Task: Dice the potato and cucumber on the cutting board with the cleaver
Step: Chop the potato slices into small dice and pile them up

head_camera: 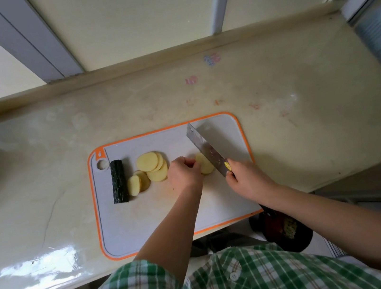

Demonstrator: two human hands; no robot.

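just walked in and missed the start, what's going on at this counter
A person is cutting potato on the cutting board. The right hand grips the cleaver, its blade at the potato piece that the left hand holds steady with curled fingers. A pile of potato slices lies to the left of that hand, and the cucumber lies at the board's left end, not yet cut.

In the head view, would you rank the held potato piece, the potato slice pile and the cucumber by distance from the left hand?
1. Held potato piece, touching the left hand, on its right.
2. Potato slice pile, just left.
3. Cucumber, farthest left.
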